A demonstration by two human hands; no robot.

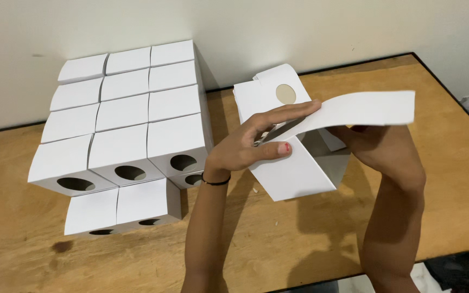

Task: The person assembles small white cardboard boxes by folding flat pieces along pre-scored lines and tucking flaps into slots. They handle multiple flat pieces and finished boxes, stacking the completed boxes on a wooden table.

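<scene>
Hands on half-folded white box (pixel 294 173): L hand (pixel 245 149) pinching its flap, R hand (pixel 381 146) fingers hidden, grip unclear.

One head-worn camera looks steeply down from close range at a wooden table (pixel 278 244) set against a wall (pixel 299 27).

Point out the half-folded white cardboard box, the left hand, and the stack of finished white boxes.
half-folded white cardboard box (pixel 297 176), head view, lower side panel
left hand (pixel 245 146), head view, back of hand
stack of finished white boxes (pixel 123 111), head view, top face
</scene>
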